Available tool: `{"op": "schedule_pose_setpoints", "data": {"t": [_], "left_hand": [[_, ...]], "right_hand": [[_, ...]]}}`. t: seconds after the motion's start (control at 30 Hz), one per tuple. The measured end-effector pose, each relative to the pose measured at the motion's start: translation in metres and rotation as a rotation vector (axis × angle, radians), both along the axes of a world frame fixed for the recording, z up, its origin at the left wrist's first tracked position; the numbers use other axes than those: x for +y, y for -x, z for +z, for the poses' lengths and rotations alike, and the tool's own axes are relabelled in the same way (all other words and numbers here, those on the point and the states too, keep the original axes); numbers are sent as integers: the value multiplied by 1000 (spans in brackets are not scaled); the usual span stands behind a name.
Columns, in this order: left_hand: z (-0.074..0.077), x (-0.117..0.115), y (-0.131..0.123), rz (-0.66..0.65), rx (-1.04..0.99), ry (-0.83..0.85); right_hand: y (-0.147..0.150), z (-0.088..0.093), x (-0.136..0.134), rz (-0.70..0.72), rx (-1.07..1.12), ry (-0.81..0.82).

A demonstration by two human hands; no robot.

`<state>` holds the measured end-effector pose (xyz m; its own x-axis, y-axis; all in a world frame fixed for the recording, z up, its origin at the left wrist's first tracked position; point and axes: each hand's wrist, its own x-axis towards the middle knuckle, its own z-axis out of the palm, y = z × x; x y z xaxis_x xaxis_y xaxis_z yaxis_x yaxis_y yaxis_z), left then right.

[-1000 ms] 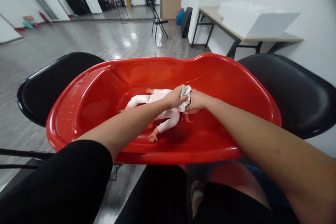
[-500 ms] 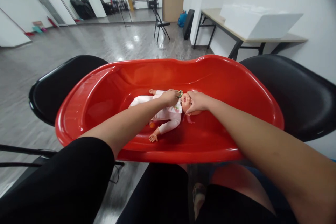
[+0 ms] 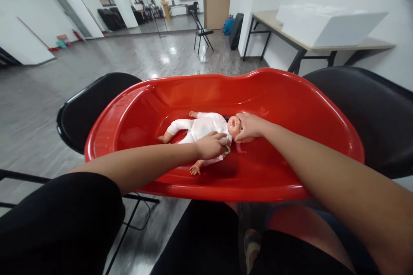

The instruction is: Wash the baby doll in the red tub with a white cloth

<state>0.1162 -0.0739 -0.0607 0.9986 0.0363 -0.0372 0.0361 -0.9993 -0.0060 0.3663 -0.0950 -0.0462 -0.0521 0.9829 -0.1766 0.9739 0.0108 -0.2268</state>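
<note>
A baby doll [image 3: 201, 128] in a white long-sleeved suit lies on its back in a red plastic baby bathtub [image 3: 258, 81]. My right hand [image 3: 249, 128] rests against the side of the doll's head, fingers curved around it. My left hand [image 3: 211, 146] lies over the doll's chest and far arm. A small patterned washcloth [image 3: 227, 150] pokes out beneath those fingers, mostly hidden. The doll's face shows, with one bare hand lying out on the tub floor.
Black folding chairs [image 3: 97, 107] hold up the tub on both sides. My black-clad legs lie below it. A table [image 3: 306, 38] with a white box stands against the wall on the right, and a folding chair [image 3: 201, 34] stands on the shiny floor beyond.
My left hand has slid from the doll's face down to its chest, carrying the cloth with it. The face is now uncovered. My right hand stays at the head, and the view has shifted slightly.
</note>
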Motion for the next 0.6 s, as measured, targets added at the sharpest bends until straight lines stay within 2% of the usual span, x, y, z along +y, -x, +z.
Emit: {"op": "schedule_pose_setpoints", "data": {"t": [0.1, 0.17, 0.23, 0.33, 0.4, 0.5, 0.57, 0.6], "left_hand": [[4, 0, 8, -150, -15, 212], [16, 7, 20, -88, -142, 392], [34, 16, 36, 179, -352, 525], [62, 23, 55, 662, -718, 743], [75, 23, 61, 802, -913, 1022], [86, 22, 66, 736, -979, 1423], [89, 27, 76, 641, -870, 1490], [89, 32, 84, 602, -790, 1440]], "right_hand": [[-3, -2, -3, -17, -3, -5], [-5, 2, -4, -26, -26, -25], [-1, 14, -5, -7, -1, -95], [26, 41, -4, 46, 306, -240], [60, 60, -3, 73, 561, -268], [114, 78, -2, 135, 700, -271], [137, 82, 2, 112, 700, -272], [141, 82, 4, 62, 673, -279]]}}
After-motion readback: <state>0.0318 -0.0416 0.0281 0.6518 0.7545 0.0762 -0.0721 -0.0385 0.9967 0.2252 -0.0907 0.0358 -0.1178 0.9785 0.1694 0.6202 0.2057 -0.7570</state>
